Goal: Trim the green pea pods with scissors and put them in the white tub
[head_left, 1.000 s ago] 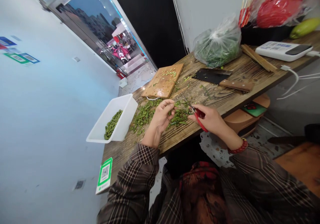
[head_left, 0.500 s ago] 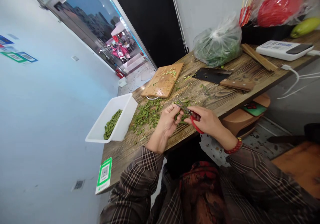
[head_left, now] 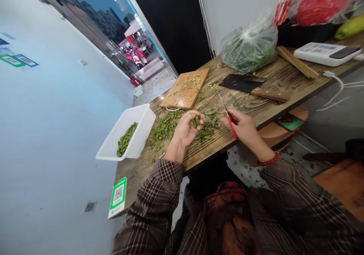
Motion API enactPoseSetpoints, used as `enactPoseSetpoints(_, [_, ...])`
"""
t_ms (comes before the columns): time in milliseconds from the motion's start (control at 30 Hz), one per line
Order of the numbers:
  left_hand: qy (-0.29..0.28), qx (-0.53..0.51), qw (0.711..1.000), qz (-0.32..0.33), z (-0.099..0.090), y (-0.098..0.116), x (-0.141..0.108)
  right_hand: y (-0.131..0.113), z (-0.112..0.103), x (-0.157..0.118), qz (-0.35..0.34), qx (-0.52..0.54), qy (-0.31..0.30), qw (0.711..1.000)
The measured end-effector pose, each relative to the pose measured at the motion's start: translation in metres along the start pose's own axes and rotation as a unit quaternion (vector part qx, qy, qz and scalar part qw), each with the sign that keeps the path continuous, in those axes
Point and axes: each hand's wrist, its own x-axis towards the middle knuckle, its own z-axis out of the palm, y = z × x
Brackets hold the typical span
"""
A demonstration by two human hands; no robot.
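Note:
My left hand [head_left: 186,129] has its fingers curled round a green pod [head_left: 196,121] above the table. In my right hand [head_left: 241,125] are scissors [head_left: 232,123] with red handles, their tips pointing up and away from me. Loose green pods and cut pieces [head_left: 166,128] lie on the wooden table around and beyond my left hand. More pods [head_left: 127,139] rest inside a white plastic bin [head_left: 142,133] on the left.
A cutting board [head_left: 184,90] with small scraps lies behind the pods. Further right are a cleaver [head_left: 241,83], a bag of greens [head_left: 248,52], wooden sticks [head_left: 297,62] and a white device [head_left: 327,53]. A green QR sign [head_left: 118,197] stands at the near left corner.
The scissors in my right hand have moved right, away from my left hand, and now point more upward. My left hand has moved slightly left, and the pod in it now shows.

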Motion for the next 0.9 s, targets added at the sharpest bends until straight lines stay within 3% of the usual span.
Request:
enactPoseSetpoints(100, [-0.005,0.035,0.999,-0.001,-0.008,0.001,0.012,0.004,-0.003,0.005,0.067,0.112,0.02,0.991])
enactPoseSetpoints(200, [-0.006,0.186,0.983,0.01,-0.006,-0.009,0.025,0.003,-0.004,0.007,0.086,0.145,0.02,0.985])
enactPoseSetpoints(267, [-0.01,0.337,0.94,0.044,0.0,-0.018,0.034,0.001,-0.004,0.006,0.076,0.138,0.02,0.987])
enactPoseSetpoints(367, [-0.002,0.538,0.836,0.102,0.008,-0.03,0.046,-0.001,-0.004,0.006,0.082,0.143,0.017,0.986])
enactPoseSetpoints(433, [0.011,0.604,0.788,0.12,0.009,-0.034,0.05,-0.002,-0.005,0.006,0.087,0.152,0.015,0.984])
enactPoseSetpoints(467, [0.016,0.616,0.778,0.123,0.009,-0.034,0.05,-0.002,-0.005,0.006,0.085,0.154,0.013,0.984])
enactPoseSetpoints(567, [0.004,0.588,0.8,0.118,0.002,-0.03,0.047,0.002,-0.006,0.006,0.066,0.136,0.008,0.988])
enactPoseSetpoints(733, [-0.003,0.408,0.908,0.1,-0.009,-0.016,0.027,0.006,-0.007,0.005,0.018,0.062,-0.018,0.998])
enactPoseSetpoints(900, [0.012,0.305,0.948,0.087,-0.003,-0.009,0.006,-0.001,-0.008,-0.001,-0.039,-0.071,-0.081,0.993])
